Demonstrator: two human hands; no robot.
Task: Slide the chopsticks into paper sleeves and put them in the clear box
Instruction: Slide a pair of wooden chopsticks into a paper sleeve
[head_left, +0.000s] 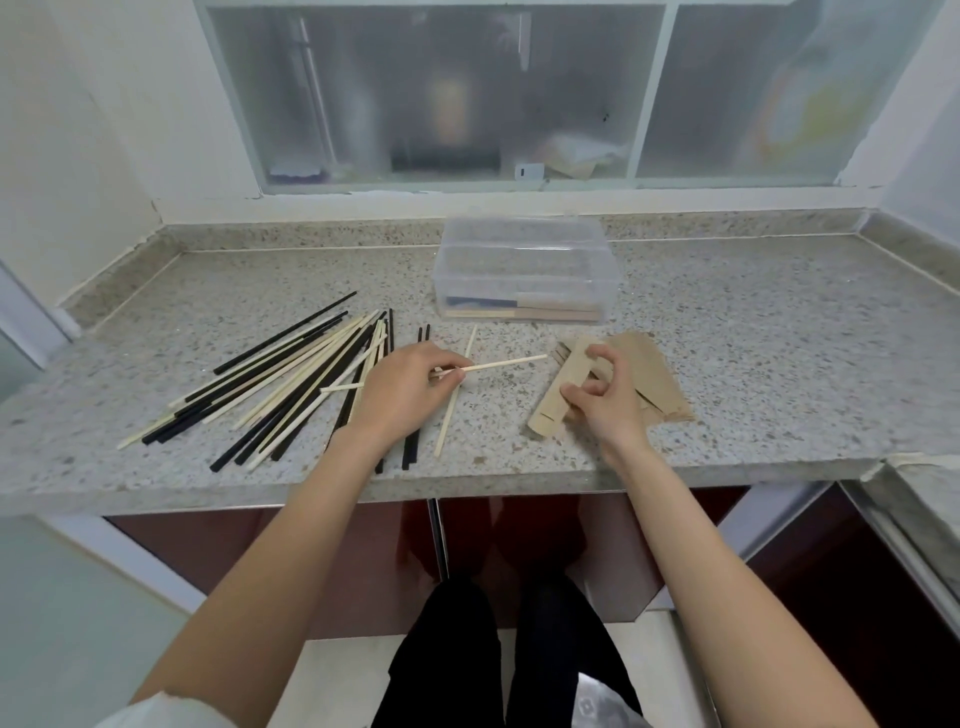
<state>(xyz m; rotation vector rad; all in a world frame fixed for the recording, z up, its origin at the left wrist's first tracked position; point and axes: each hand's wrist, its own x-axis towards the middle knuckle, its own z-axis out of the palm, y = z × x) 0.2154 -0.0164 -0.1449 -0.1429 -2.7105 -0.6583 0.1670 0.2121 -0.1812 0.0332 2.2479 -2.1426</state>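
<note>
The left hand (400, 387) pinches one pale wooden chopstick (506, 362) near its end between thumb and fingers (451, 375), the stick pointing right toward the sleeves and lifted a little off the counter (779, 338); a second pale chopstick (451, 415) lies on the counter just beside and partly under that hand. The right hand (608, 400) has its fingers curled on a brown paper sleeve (558, 397) at the near edge of the sleeve pile (654, 374), seemingly pinching its open end, though the exact grip is hard to read. The chopsticks look light, thin and stiff, smooth enough to roll or slip, so a hold close to the thick end, as here, should steer the tip best. The sleeve looks like thin, limp paper that would crumple or tear at its mouth if squeezed hard; holding it lightly near the opening and keeping it flat on the counter seems safest. The heap of black and pale chopsticks (291, 379) lies to the left, tangled, so single sticks must be teased out. The clear box (527, 270) stands behind, lid open, with a few sleeved pairs already inside. No brand, label or readable writing shows on the sleeves, chopsticks or box.
</note>
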